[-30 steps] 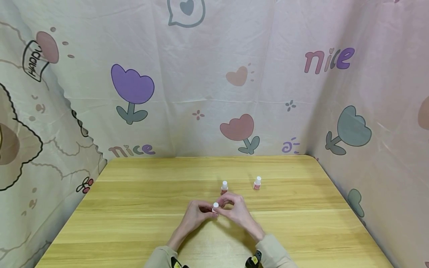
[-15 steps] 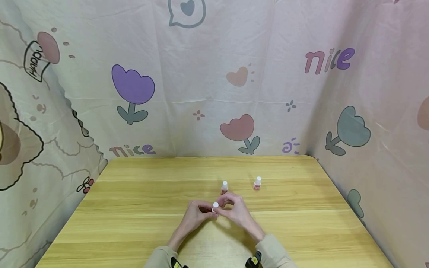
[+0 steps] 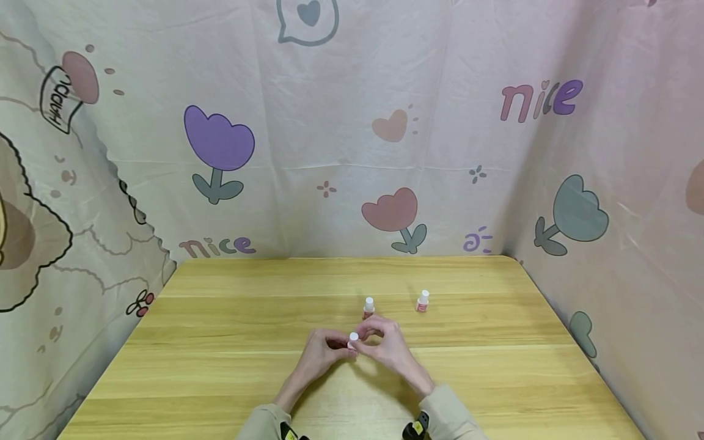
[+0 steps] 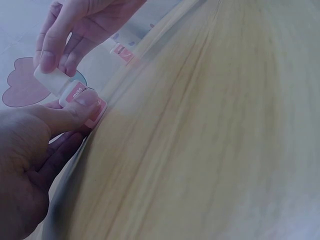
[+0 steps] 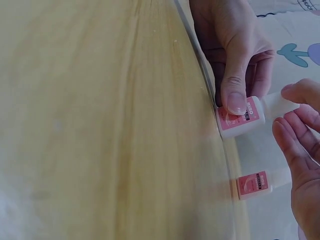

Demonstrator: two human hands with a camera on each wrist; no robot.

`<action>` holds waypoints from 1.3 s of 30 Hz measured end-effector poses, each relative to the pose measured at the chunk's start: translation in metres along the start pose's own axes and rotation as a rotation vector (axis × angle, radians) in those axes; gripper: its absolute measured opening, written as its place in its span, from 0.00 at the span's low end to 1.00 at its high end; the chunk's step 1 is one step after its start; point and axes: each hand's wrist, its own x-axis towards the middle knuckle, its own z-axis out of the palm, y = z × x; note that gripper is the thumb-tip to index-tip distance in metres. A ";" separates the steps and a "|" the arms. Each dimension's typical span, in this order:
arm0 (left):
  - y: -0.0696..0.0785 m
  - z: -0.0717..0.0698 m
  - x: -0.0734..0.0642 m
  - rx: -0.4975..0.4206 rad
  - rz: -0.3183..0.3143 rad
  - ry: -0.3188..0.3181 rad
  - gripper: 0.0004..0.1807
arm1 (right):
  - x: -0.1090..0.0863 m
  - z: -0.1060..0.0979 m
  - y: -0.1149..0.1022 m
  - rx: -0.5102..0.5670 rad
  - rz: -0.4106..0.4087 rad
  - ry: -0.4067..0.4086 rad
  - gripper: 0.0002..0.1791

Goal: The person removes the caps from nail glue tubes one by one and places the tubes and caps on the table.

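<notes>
"So, where's the bottle [image 5: 252, 116]?"

"Lower centre of my head view; my left hand [image 3: 321, 355] pinches its sides, my right hand [image 3: 389, 343] its cap [image 3: 354, 337]."

"Handling?"

"Light and stiff, I'd judge, maybe slick; I'd hold it low by the sides without squeezing hard."

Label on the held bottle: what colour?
The label is pink, clearest in the right wrist view.

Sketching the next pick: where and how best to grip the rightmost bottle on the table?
Probably the wide pink-labelled body of the rightmost bottle, below its narrower white cap, coming from its right: it stands upright, with the right hand and middle bottle off to its left.
</notes>
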 end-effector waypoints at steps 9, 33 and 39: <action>0.000 0.000 0.000 -0.001 -0.007 0.006 0.09 | -0.001 0.000 0.000 0.026 -0.016 -0.026 0.09; 0.001 0.001 -0.001 0.008 -0.009 0.019 0.08 | 0.003 -0.005 -0.038 0.012 0.047 0.017 0.08; 0.002 0.001 -0.001 -0.004 -0.018 0.014 0.08 | 0.003 -0.006 -0.038 0.017 0.022 0.002 0.08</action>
